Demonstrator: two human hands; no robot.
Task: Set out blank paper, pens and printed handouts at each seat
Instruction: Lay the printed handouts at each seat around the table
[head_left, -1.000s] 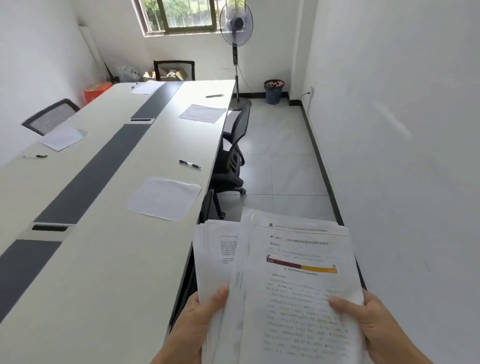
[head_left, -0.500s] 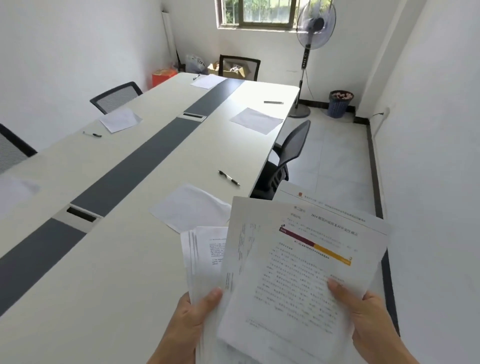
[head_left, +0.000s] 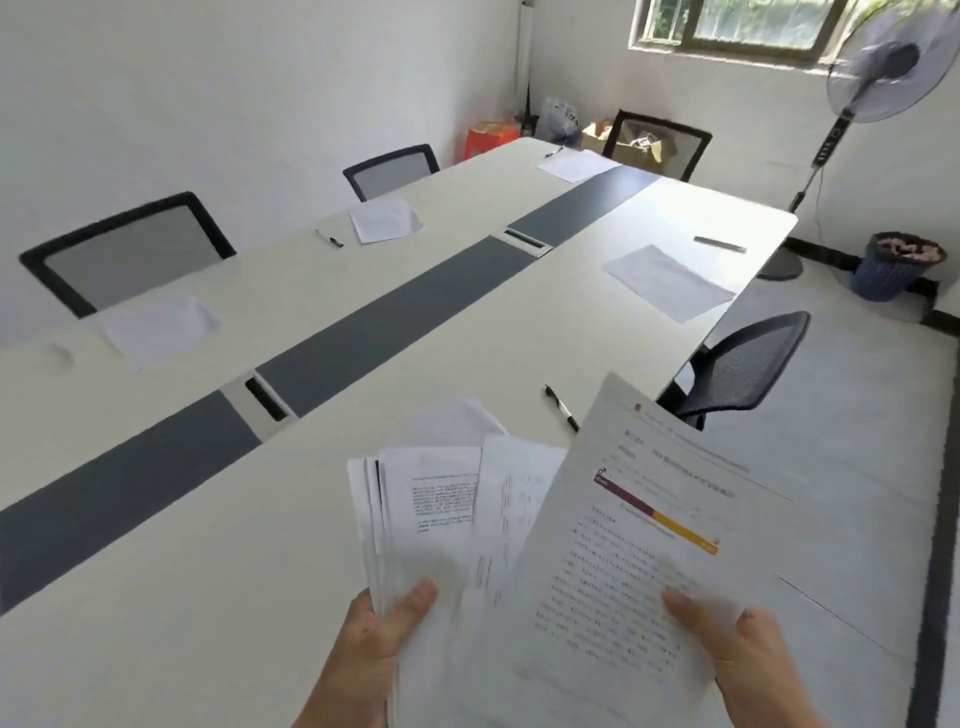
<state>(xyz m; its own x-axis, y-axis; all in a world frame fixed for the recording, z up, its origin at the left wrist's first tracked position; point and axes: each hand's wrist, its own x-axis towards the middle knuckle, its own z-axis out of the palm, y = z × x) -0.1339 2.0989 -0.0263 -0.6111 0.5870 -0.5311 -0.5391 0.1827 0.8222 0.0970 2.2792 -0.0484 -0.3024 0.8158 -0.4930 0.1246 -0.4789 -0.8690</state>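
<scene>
My left hand (head_left: 374, 644) grips a stack of printed handouts (head_left: 426, 525) low in the head view, thumb on top. My right hand (head_left: 737, 654) pinches one handout (head_left: 634, 530) with a purple and yellow bar, pulled to the right of the stack. Both are held over the near edge of the long white table (head_left: 156, 597). A blank sheet (head_left: 462, 421) lies on the table partly hidden behind the stack, with a black pen (head_left: 562, 408) beside it. More blank sheets lie farther off: one (head_left: 667, 281) at the right with a pen (head_left: 719, 244), others (head_left: 384, 221) (head_left: 158, 327) at the left.
Black mesh chairs stand around the table: one (head_left: 748, 364) close at the right, two (head_left: 130, 249) (head_left: 392, 169) along the left wall, one (head_left: 660, 140) at the far end. A standing fan (head_left: 883, 73) and a blue waste bin (head_left: 896, 265) occupy the far right floor.
The view has swung left, bringing the left-side seats into sight. My right hand has drawn the top handout farther right, away from the stack in my left hand.
</scene>
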